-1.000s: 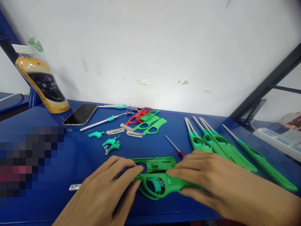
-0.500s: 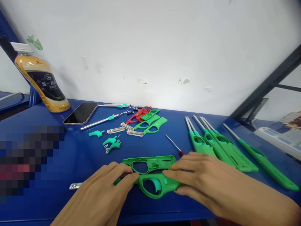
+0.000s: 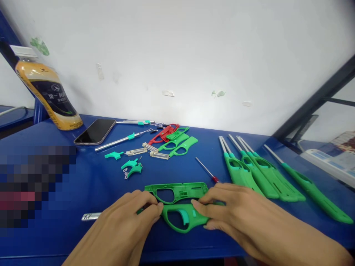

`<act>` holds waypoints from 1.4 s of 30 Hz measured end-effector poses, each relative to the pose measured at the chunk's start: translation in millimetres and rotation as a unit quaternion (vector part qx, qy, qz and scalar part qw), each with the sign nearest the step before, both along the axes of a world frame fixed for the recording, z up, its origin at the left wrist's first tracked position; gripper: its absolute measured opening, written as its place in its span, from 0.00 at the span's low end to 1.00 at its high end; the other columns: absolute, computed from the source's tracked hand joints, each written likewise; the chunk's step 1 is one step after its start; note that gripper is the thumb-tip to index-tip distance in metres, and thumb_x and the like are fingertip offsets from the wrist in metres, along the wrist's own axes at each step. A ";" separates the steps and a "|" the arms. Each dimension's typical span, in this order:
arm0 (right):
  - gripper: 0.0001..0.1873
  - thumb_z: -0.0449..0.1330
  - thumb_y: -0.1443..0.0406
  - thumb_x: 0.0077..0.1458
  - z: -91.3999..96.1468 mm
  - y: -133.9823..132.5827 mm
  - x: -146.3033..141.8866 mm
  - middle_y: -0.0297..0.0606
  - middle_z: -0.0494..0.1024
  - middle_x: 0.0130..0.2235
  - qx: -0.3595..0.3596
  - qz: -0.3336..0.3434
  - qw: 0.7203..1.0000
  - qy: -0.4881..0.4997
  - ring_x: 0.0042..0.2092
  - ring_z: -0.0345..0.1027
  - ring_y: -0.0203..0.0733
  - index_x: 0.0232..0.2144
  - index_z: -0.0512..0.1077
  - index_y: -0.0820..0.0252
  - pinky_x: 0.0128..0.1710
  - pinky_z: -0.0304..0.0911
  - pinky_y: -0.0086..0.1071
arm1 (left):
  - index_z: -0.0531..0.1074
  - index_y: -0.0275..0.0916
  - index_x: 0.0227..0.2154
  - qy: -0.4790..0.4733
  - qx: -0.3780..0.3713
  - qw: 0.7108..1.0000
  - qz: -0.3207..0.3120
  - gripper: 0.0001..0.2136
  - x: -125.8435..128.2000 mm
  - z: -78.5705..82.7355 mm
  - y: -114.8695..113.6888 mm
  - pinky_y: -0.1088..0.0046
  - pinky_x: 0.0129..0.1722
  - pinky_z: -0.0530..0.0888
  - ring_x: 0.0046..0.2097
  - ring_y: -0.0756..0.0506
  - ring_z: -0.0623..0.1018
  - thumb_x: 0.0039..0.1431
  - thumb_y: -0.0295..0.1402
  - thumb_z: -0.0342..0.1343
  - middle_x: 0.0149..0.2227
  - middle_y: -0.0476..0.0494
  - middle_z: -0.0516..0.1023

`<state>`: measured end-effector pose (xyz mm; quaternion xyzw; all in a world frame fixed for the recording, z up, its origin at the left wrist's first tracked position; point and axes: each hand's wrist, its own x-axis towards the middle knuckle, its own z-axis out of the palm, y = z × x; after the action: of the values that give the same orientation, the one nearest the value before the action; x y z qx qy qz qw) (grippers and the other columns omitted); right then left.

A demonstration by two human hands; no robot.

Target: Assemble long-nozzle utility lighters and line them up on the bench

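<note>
Between my hands lies a green gas lighter [image 3: 191, 218] with a teal trigger in its handle loop. My left hand [image 3: 126, 218] closes on its narrow front end, and a metal tube [image 3: 91, 217] shows beyond that hand on the left. My right hand [image 3: 235, 214] grips the wide rear of the handle, thumb and fingers on either side. Just behind the lighter rests an open green casing half [image 3: 177, 192], inner ribs facing up, close to the fingertips of both hands. A screwdriver [image 3: 206, 170] with a red handle lies beyond my right hand, which partly hides it.
Several assembled green lighters [image 3: 266, 177] lie on the right. Further back are casing halves [image 3: 183, 146], clear fuel tanks [image 3: 159, 155], teal triggers [image 3: 134, 168] and metal tubes [image 3: 119, 141]. A phone [image 3: 95, 132] and a drink bottle [image 3: 52, 96] occupy the back left of the blue table [image 3: 111, 192].
The lighter handle has tilted slightly and my right fingers have shifted a little on its rear end. Both hands keep their grip; the parts on the table stay where they were.
</note>
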<state>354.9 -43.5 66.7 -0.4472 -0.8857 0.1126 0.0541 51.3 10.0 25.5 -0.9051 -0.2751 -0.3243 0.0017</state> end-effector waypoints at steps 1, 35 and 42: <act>0.19 0.61 0.68 0.75 -1.2 -1.3 0.3 0.32 0.83 0.56 0.006 -0.002 1.000 0.001 0.57 0.80 0.45 0.61 0.76 0.43 0.65 0.70 0.43 | 0.80 0.44 0.36 -0.002 -0.010 1.000 0.001 0.20 0.2 -1.0 0.0 0.73 0.37 0.84 0.33 0.46 0.84 0.64 0.16 0.45 0.37 0.48 0.85; 0.28 0.69 0.59 0.70 -48.1 -34.0 -7.7 0.31 0.82 0.56 0.096 -0.182 0.960 0.188 0.56 0.82 0.39 0.68 0.71 0.31 0.56 0.77 0.26 | 0.75 0.45 0.55 0.017 0.043 0.999 0.029 0.19 -2.1 -21.9 -6.7 0.65 0.45 0.74 0.41 0.42 0.82 0.74 0.19 0.43 0.44 0.47 0.84; 0.18 0.77 0.65 0.56 -44.5 -32.2 -7.4 0.29 0.80 0.46 0.071 -0.244 0.931 0.260 0.46 0.83 0.37 0.47 0.84 0.38 0.48 0.76 0.22 | 0.74 0.44 0.58 -0.013 0.011 1.000 -0.003 0.23 -4.5 -25.9 -8.8 0.68 0.49 0.74 0.47 0.43 0.78 0.70 0.15 0.48 0.51 0.45 0.79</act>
<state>347.5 -75.6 22.3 -0.5998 -0.7097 0.1452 0.3399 46.8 1.3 -0.4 -0.9017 -0.2686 -0.3387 0.0074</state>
